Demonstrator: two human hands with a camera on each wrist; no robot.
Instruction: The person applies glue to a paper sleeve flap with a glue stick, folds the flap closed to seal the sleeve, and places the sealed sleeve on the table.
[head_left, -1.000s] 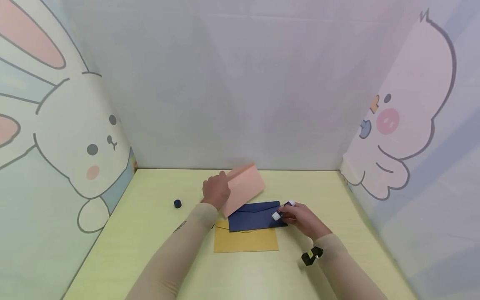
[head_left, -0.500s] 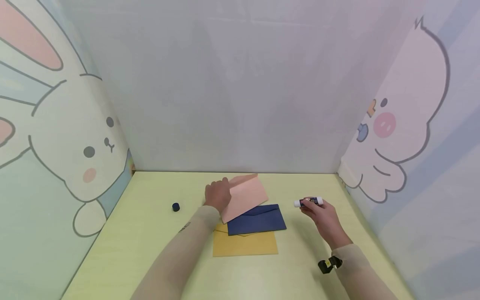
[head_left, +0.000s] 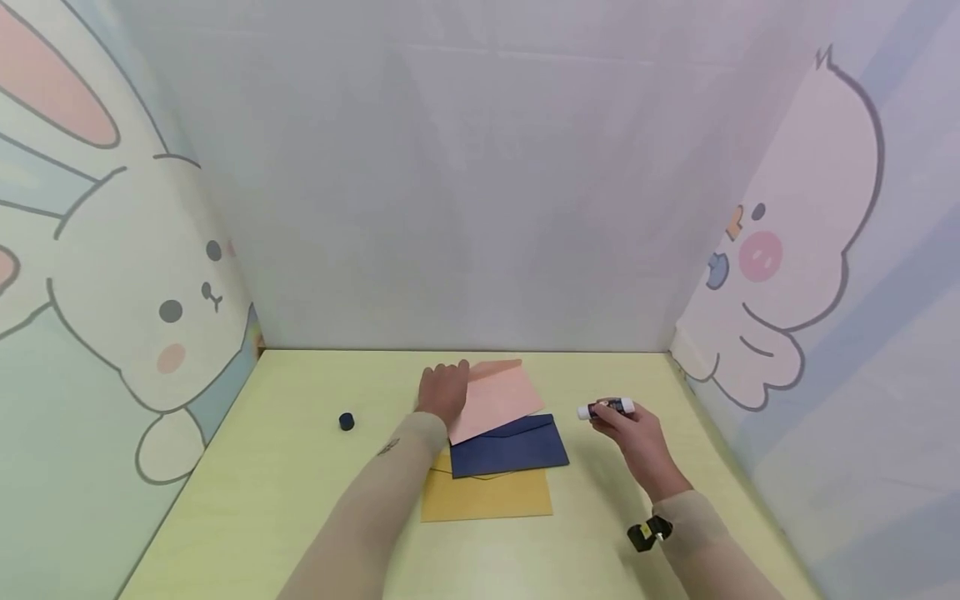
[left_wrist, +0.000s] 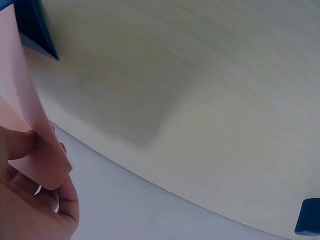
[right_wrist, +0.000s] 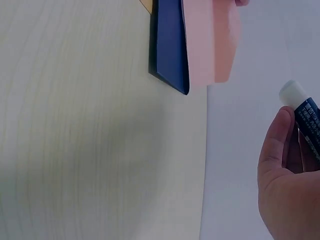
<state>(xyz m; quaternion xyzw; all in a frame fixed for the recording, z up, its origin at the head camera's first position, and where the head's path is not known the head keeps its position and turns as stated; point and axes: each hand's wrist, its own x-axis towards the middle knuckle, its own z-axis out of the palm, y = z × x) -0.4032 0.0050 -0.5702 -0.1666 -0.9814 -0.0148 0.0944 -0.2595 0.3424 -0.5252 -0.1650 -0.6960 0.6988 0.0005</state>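
My left hand (head_left: 444,392) pinches the left end of a pink envelope (head_left: 498,402); in the left wrist view the thumb lies on one face of the pink paper (left_wrist: 47,167) and fingers are behind it. The envelope is raised, its flap lifted along the far edge. Under it lies a dark blue envelope (head_left: 513,452), which overlaps a yellow envelope (head_left: 487,498). To the right, above the table, my right hand (head_left: 641,442) holds an uncapped glue stick (head_left: 611,407) between thumb and fingers. Its white end (right_wrist: 293,93) shows in the right wrist view, apart from the envelopes.
A small dark blue cap (head_left: 347,422) stands on the pale wooden table (head_left: 300,500), left of the left hand. A grey-white wall (head_left: 465,208) closes off the back, and printed cartoon panels (head_left: 135,333) stand at both sides.
My right hand has moved the glue stick off the envelopes to the right, then slightly back left. My left hand keeps its hold on the pink envelope, which has shifted a little.
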